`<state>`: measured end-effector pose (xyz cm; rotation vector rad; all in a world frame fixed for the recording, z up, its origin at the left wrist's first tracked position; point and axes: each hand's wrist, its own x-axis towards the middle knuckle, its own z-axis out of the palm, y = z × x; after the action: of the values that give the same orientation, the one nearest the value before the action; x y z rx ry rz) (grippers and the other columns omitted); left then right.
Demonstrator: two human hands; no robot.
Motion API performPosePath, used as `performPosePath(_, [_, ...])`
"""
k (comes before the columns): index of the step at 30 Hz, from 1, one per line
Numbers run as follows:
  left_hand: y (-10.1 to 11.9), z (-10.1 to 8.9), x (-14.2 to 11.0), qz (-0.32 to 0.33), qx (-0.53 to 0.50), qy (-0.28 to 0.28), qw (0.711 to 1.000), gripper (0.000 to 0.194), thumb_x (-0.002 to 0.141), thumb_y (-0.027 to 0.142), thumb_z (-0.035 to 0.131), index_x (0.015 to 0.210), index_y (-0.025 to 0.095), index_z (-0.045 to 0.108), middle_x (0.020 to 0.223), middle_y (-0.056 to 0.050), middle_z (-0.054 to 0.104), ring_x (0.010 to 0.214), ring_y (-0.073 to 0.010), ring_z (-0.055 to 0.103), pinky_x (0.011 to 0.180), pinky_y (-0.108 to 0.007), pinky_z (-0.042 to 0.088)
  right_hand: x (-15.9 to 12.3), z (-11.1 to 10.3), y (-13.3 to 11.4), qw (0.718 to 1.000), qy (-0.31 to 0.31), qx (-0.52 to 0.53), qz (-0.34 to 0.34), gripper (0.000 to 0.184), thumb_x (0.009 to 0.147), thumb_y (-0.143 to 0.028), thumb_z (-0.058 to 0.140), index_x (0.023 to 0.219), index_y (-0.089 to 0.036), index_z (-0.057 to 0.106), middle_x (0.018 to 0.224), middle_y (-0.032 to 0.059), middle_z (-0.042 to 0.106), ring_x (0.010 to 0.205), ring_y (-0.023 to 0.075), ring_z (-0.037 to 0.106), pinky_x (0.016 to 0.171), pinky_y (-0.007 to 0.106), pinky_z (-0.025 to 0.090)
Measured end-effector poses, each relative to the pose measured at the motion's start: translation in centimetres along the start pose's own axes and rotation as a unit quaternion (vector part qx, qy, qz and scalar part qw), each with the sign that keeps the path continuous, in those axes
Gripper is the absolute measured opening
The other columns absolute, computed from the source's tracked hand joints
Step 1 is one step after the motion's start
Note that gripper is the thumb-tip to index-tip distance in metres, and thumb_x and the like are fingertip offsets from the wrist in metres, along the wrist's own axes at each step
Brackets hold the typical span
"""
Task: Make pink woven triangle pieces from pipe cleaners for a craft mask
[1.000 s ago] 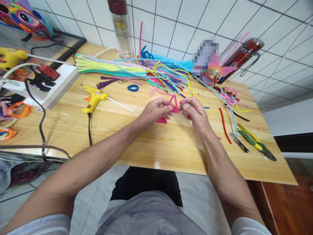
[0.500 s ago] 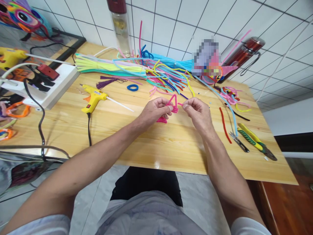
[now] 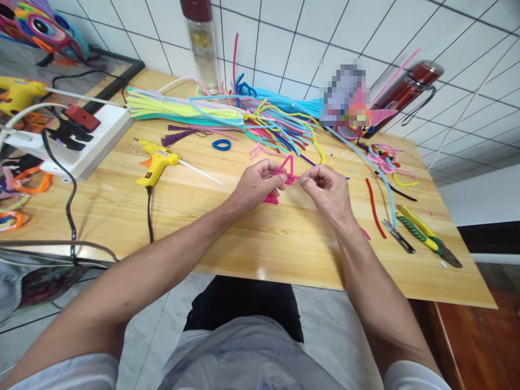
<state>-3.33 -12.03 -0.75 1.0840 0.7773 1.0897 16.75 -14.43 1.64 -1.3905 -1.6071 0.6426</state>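
Bright pink piece of bent fuzzy wire stem [image 3: 290, 179]: held in the air over the bench, between the two hands; a pointed loop rises at the top, with stacked folds below and a short end reaching right.
Left hand [image 3: 260, 183]: gripping the pink piece by its left side, thumb in front, so the loop and folds stick out beyond the fingertips.
Right hand [image 3: 328, 194]: thumb and fingers pinched together on the short pink end, just right of the folds.
Second pink bundle of folded stems [image 3: 271, 200]: just below the left hand, partly hidden by it.
Pale wooden bench [image 3: 252, 244]: spread beneath both arms, against a white tiled wall.
Left of the hands: a yellow glue gun [image 3: 158, 163] with a white stick at its back; nearer the wall, a blue fuzzy ring [image 3: 221, 144].
Beyond the hands: a heap of multicoloured fuzzy stems [image 3: 280, 127].
Right of the hands: a short red stem [image 3: 375, 208], small metal snips [image 3: 400, 237] and yellow-and-green-handled pliers [image 3: 426, 234], well apart from the pink piece.
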Motion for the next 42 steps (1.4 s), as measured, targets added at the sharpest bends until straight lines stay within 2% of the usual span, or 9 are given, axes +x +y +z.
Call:
performPosePath(9, [0.17,0.16,-0.18,-0.005,0.01,-0.011,1.0,0.025,0.081,0.024,0.088,0.09,0.017,0.066,0.077,0.001,0.074,0.064,-0.011,0.068,0.062,-0.023,0.059,-0.15,0.3,-0.6,0.998,0.006,-0.051,-0.022,0.019,0.085,-0.033,0.073,0.07,-0.025,0.064,0.063,-0.0023,0.057,0.061,0.0151,0.048,0.061,0.032,0.04])
performPosePath(20, [0.39,0.22,-0.21,-0.014,0.004,-0.016,1.0,0.025,0.079,0.019,0.087,0.089,0.017,0.064,0.073,0.003,0.071,0.059,-0.0081,0.062,0.06,-0.021,0.057,-0.14,0.44,-0.62,0.998,0.004,-0.05,-0.028,0.018,0.084,-0.031,0.071,0.069,-0.025,0.063,0.063,-0.0021,0.059,0.059,0.0146,0.047,0.061,0.032,0.041])
performPosePath(42, [0.11,0.12,-0.25,-0.019,0.022,-0.014,0.999,0.03,0.076,0.027,0.091,0.09,0.017,0.067,0.076,0.002,0.07,0.063,-0.0096,0.061,0.055,-0.021,0.055,-0.26,0.42,-0.7,0.996,-0.004,-0.073,-0.049,0.015,0.085,-0.028,0.071,0.071,-0.025,0.065,0.067,-0.0011,0.063,0.064,0.0165,0.053,0.065,0.033,0.044])
